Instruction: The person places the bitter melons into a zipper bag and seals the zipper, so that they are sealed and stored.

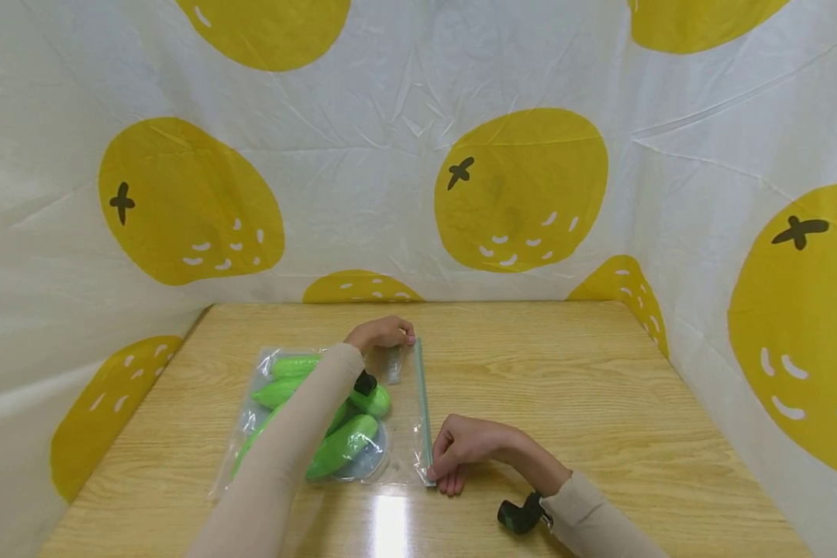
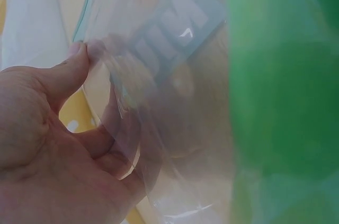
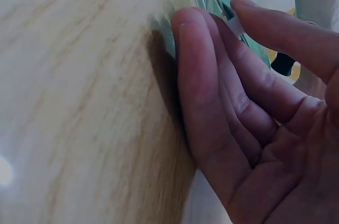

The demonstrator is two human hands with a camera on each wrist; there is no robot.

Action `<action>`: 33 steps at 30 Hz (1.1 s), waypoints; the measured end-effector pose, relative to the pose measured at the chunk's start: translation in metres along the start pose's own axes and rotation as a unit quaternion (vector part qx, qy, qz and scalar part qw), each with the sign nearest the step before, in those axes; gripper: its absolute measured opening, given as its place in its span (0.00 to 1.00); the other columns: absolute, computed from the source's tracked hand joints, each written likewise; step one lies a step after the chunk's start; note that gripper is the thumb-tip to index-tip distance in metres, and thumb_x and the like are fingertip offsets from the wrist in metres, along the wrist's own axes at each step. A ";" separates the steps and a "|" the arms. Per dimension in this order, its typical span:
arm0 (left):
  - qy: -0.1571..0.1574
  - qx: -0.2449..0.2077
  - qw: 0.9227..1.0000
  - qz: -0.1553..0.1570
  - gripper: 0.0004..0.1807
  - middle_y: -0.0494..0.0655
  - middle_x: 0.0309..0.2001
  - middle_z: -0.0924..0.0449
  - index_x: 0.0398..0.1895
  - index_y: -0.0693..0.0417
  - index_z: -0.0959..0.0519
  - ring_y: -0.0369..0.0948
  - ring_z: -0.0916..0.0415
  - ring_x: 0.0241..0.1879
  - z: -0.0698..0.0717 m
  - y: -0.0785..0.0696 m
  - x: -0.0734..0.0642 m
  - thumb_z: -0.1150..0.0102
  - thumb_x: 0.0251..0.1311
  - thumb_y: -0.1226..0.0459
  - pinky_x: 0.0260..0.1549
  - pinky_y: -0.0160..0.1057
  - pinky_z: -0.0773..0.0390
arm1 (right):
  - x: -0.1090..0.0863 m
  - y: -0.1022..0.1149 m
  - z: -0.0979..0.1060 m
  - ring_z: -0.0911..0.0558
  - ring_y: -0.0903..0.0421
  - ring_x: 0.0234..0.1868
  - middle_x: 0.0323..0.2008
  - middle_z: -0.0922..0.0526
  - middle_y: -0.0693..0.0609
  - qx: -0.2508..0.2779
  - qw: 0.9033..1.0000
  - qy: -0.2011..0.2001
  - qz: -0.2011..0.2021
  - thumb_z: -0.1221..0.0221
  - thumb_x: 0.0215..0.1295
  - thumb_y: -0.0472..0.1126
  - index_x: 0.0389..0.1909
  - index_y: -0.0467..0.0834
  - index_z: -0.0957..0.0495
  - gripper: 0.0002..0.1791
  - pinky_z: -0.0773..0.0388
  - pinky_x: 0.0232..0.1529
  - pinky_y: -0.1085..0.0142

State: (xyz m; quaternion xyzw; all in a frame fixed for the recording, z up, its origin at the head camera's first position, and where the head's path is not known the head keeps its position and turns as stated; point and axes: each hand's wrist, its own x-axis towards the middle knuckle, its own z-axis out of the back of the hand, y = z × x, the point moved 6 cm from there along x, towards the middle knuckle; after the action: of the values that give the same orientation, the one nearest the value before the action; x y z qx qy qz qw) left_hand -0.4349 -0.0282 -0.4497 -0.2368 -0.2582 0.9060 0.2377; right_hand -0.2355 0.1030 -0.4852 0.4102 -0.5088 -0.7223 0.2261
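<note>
A clear plastic zip bag (image 1: 406, 434) lies on the table with several green vegetable-shaped pieces (image 1: 343, 447) inside. Along its right edge runs a pale green zip strip (image 1: 423, 403). At the strip's far end my left hand (image 1: 384, 333) pinches the bag's edge between thumb and forefinger, its other fingers behind the film in the left wrist view. My right hand (image 1: 469, 446) pinches the near end of the strip; a small white slider (image 3: 234, 24) shows between thumb and forefinger in the right wrist view. My left forearm covers part of the bag.
The wooden table (image 1: 565, 372) is enclosed at the back and sides by a white curtain (image 1: 363, 201) with yellow fruit prints. A black wrist device (image 1: 521, 515) sits by my right sleeve. A printed label (image 2: 185, 23) shows through the bag film.
</note>
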 end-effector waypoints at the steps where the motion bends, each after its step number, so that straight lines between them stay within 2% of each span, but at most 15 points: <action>1: -0.001 0.002 1.000 -0.001 0.12 0.44 0.39 0.29 0.43 0.61 0.21 0.43 0.34 0.45 0.000 0.000 0.000 0.49 0.77 0.60 0.47 0.38 0.37 | 0.000 0.000 0.000 0.14 0.58 0.21 0.26 0.13 0.30 0.000 1.000 0.001 -0.001 0.33 0.66 0.32 0.31 0.27 0.14 0.10 0.16 0.24 0.70; 12: 0.001 0.005 1.000 -0.005 0.14 0.42 0.37 0.30 0.46 0.60 0.18 0.41 0.34 0.44 -0.001 0.001 0.006 0.48 0.77 0.59 0.47 0.37 0.36 | -0.003 -0.003 0.004 0.14 0.58 0.23 0.28 0.12 0.32 -0.004 1.000 0.011 -0.010 0.33 0.65 0.34 0.32 0.27 0.14 0.10 0.14 0.26 0.69; 22: 0.006 -0.019 1.000 -0.007 0.15 0.42 0.32 0.31 0.43 0.61 0.18 0.38 0.35 0.37 -0.002 -0.003 0.006 0.46 0.76 0.57 0.39 0.34 0.36 | -0.006 -0.003 0.010 0.14 0.59 0.23 0.28 0.12 0.31 -0.015 1.000 0.011 -0.013 0.33 0.66 0.34 0.32 0.28 0.13 0.10 0.15 0.25 0.69; 29: -0.002 -0.006 1.000 -0.008 0.19 0.49 0.39 0.23 0.44 0.62 0.18 0.40 0.30 0.40 0.000 -0.005 0.001 0.45 0.75 0.53 0.42 0.35 0.32 | -0.008 -0.004 0.019 0.15 0.59 0.24 0.24 0.13 0.46 -0.018 1.000 -0.007 -0.008 0.34 0.66 0.34 0.33 0.28 0.13 0.10 0.15 0.27 0.69; 33: -0.023 0.022 0.999 -0.003 0.20 0.51 0.42 0.19 0.46 0.59 0.18 0.42 0.27 0.42 0.003 -0.005 -0.002 0.45 0.75 0.50 0.45 0.36 0.28 | -0.012 -0.001 0.029 0.14 0.58 0.24 0.25 0.12 0.41 -0.034 0.999 -0.026 -0.004 0.35 0.68 0.35 0.34 0.28 0.13 0.11 0.12 0.30 0.63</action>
State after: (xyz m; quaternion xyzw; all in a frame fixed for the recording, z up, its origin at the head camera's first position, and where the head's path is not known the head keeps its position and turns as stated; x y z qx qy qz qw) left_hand -0.4334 -0.0269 -0.4445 -0.2100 -0.2441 0.9160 0.2394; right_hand -0.2528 0.1284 -0.4770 0.3853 -0.4884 -0.7502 0.2240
